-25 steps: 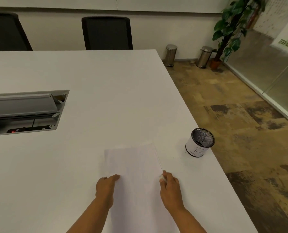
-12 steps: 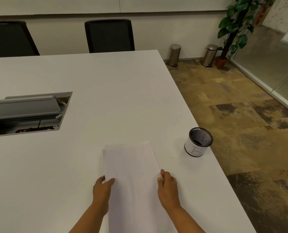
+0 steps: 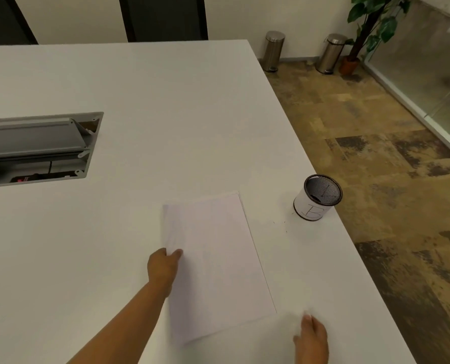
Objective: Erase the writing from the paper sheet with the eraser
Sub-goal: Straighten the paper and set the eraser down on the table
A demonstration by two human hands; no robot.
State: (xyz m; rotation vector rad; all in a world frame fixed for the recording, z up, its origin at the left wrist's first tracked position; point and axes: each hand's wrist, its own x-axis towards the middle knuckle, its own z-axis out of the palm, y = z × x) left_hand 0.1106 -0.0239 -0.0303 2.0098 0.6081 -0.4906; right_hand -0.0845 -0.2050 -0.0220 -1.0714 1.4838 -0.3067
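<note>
Two hands down: my left hand point(image 3: 163, 266) pinches the paper sheet's point(image 3: 218, 261) left edge, the sheet flat on the counter point(image 3: 153, 101). My right hand point(image 3: 311, 340), at its five o'clock, is blurred; grip unreadable. Mesh cup point(image 3: 317, 197) at two o'clock.

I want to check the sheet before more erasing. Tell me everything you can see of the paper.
The paper sheet is white, rectangular and lies flat on the white table, slightly skewed, with further sheet edges showing beneath. The left hand holds its left edge. No writing is legible on it. The right hand is off it, near its lower right corner.
</note>
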